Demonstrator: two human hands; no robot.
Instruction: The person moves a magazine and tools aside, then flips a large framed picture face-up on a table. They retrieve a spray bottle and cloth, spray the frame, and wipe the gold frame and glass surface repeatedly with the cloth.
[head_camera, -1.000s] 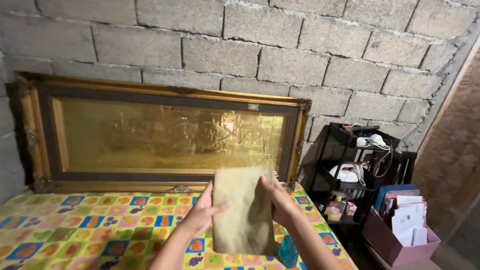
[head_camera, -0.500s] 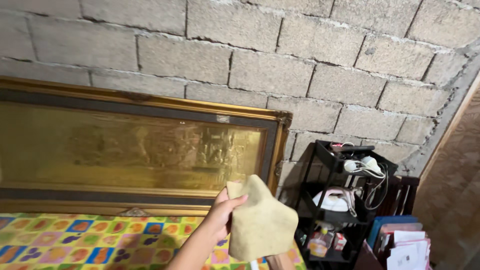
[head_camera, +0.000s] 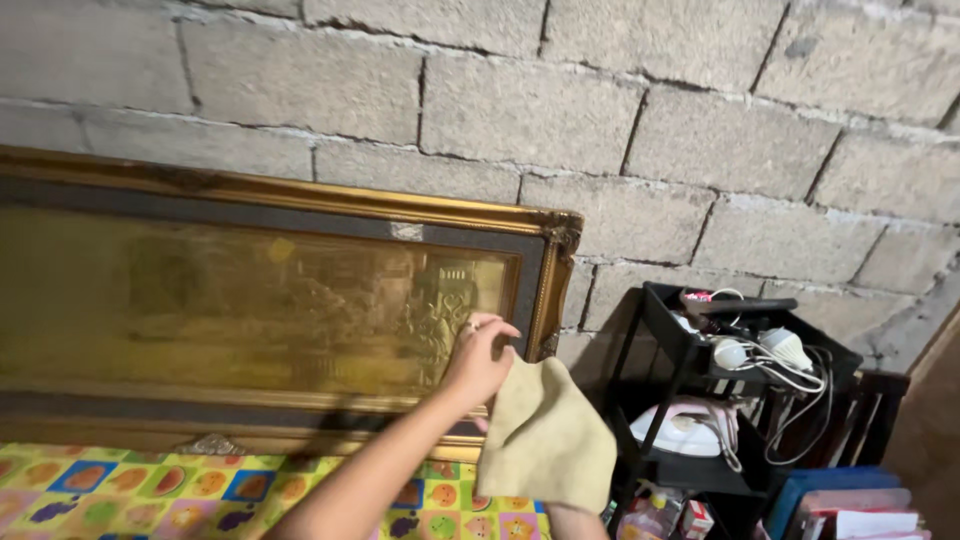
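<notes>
My left hand (head_camera: 478, 360) pinches a beige cloth (head_camera: 545, 445) by its top corner, and the cloth hangs down below the fingers. The hand is raised in front of the right end of a large picture with an ornate gold frame (head_camera: 300, 202), close to its golden relief surface (head_camera: 250, 310). The picture leans against a grey block wall (head_camera: 560, 100). Whether the fingers touch the picture I cannot tell. Only a bit of my right forearm (head_camera: 575, 523) shows under the cloth at the bottom edge; the right hand itself is out of sight.
The picture stands on a table with a bright fruit-patterned cover (head_camera: 120, 490). To the right is a black shelf rack (head_camera: 655, 300) holding white chargers and cables (head_camera: 785, 350) and a pink and white iron (head_camera: 685, 432). Folders and papers (head_camera: 850, 512) sit at the lower right.
My right hand has let go of the cloth and dropped out of view. My left hand has carried the cloth up and towards the right end of the picture. The view has moved closer.
</notes>
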